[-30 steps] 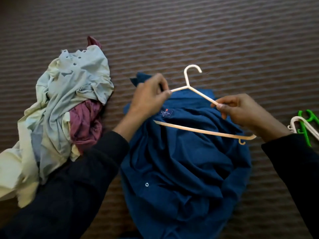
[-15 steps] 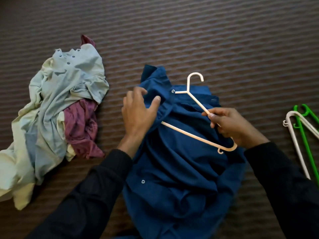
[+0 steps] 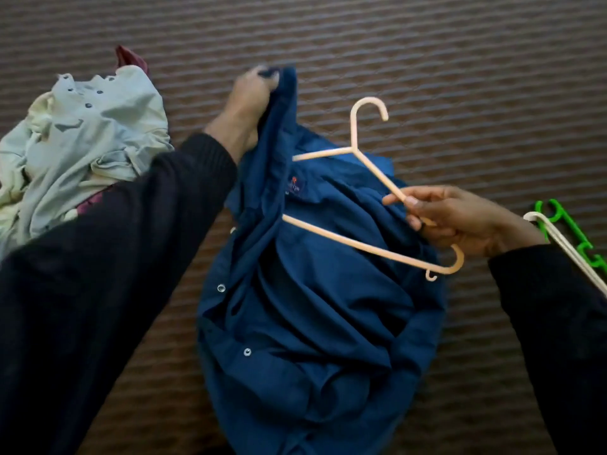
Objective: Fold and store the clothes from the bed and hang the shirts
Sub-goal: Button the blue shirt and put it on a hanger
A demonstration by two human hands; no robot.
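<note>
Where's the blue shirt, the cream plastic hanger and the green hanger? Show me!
Dark blue button shirt [image 3: 328, 323], head view: crumpled front panel.
Cream plastic hanger [image 3: 354, 241], head view: straight bottom bar.
Bright green plastic hanger [image 3: 568, 224], head view: its hook end, right edge.

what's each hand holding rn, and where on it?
Left hand grips the blue shirt by its raised collar edge. Right hand pinches the cream hanger on its right sloping shoulder bar, near the lower end.
</note>
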